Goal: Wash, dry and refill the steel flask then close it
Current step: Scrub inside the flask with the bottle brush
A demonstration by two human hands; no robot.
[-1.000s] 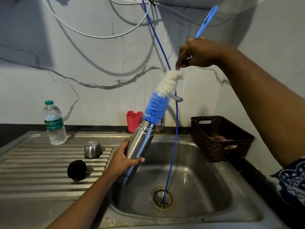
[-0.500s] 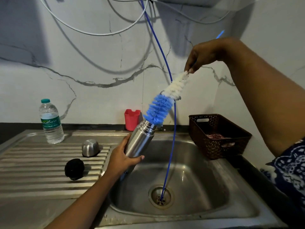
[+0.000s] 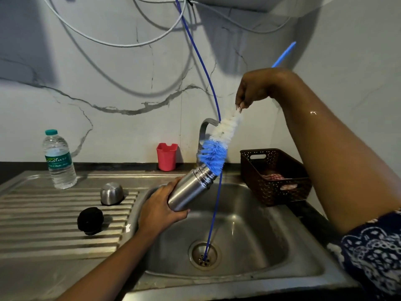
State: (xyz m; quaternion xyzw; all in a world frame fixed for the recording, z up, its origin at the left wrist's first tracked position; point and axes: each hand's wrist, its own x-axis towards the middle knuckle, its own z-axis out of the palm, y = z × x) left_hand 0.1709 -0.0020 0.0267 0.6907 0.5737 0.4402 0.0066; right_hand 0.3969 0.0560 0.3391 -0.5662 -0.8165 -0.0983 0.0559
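Observation:
My left hand (image 3: 160,210) grips the steel flask (image 3: 191,187) by its lower body and holds it tilted over the sink (image 3: 249,231), mouth pointing up and right. A bottle brush (image 3: 219,142) with blue and white bristles has its blue tip at the flask's mouth. My right hand (image 3: 253,90) pinches the brush's blue handle just above the white bristles. On the draining board lie the flask's steel cup lid (image 3: 111,193) and its black stopper (image 3: 90,220).
A plastic water bottle (image 3: 58,159) stands at the back left of the draining board (image 3: 43,213). A red cup (image 3: 167,156) and the tap (image 3: 204,131) are behind the sink. A brown basket (image 3: 275,177) sits to its right. A blue hose (image 3: 213,192) hangs into the drain.
My right hand has come lower and pushed the brush down toward the flask's mouth. The flask has tilted further toward the right in my left hand.

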